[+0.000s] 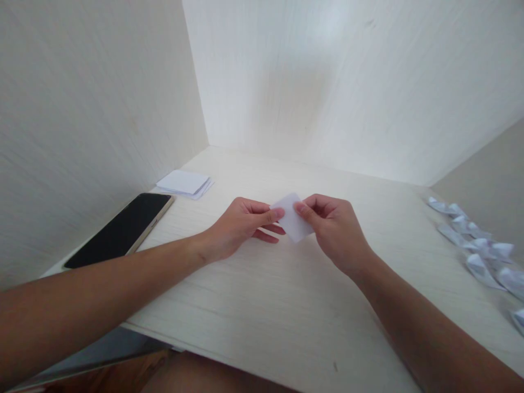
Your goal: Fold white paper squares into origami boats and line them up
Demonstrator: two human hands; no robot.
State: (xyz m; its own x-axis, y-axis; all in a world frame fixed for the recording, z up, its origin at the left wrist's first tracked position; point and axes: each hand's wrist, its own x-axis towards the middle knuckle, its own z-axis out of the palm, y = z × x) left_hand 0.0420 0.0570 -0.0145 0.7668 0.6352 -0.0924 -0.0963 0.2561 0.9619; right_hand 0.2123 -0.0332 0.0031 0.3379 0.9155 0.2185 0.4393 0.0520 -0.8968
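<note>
A small white piece of paper (293, 222), roughly square and turned on its corner, is held between my two hands above the pale table. My left hand (249, 219) pinches its left edge, thumb on top, with the lower fingers spread beneath. On the other side, my right hand (331, 224) grips the upper right part, its thumb pressing on the paper and its fingers curled behind. Whether the paper has more than one layer, I cannot tell.
A dark-screened phone (123, 229) lies by the left wall, with a stack of white paper sheets (184, 182) beyond it. Several folded white paper pieces (483, 248) sit along the right side. Panels enclose the table (262, 305), whose front edge is near my lap.
</note>
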